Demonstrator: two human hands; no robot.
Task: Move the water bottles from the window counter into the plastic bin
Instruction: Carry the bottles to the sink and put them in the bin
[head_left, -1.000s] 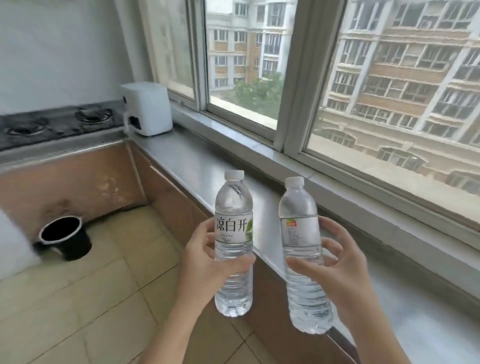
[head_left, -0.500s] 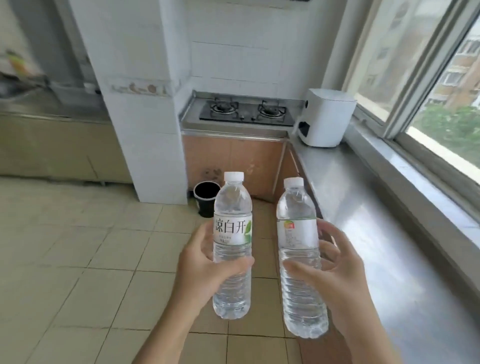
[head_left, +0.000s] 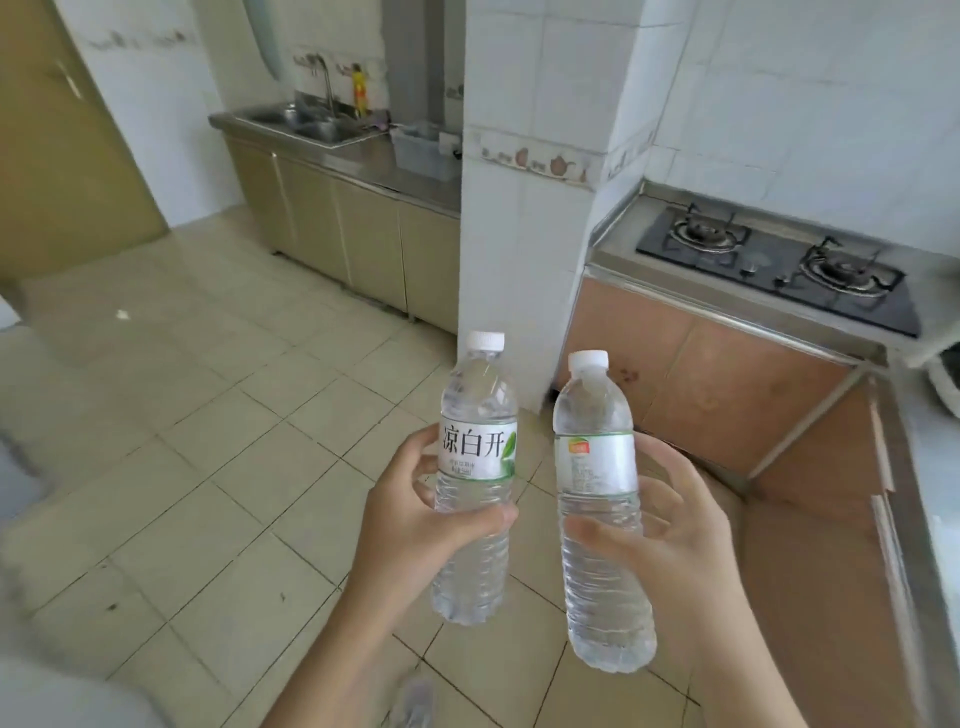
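Note:
I hold two clear water bottles upright in front of me, above the tiled floor. My left hand (head_left: 415, 525) grips the left bottle (head_left: 475, 447), which has a white cap and a white-green label with printed characters. My right hand (head_left: 675, 540) grips the right bottle (head_left: 597, 462), also white-capped, with its label turned partly away. The two bottles stand side by side, a small gap between them. A grey plastic bin (head_left: 423, 150) sits on the far counter beside the sink. The window counter (head_left: 935, 467) shows only as a strip at the right edge.
A white tiled pillar (head_left: 524, 208) stands ahead, between the sink counter (head_left: 363, 171) on the left and the gas stove (head_left: 774, 260) on the right. Brown cabinet fronts (head_left: 727, 395) run under the stove. Beige floor tiles spread to the left. A wooden door (head_left: 57, 156) stands far left.
The view has swung left, away from the window, past the stove toward the pillar and sink counter. Both bottles stay held in my hands in the same pose.

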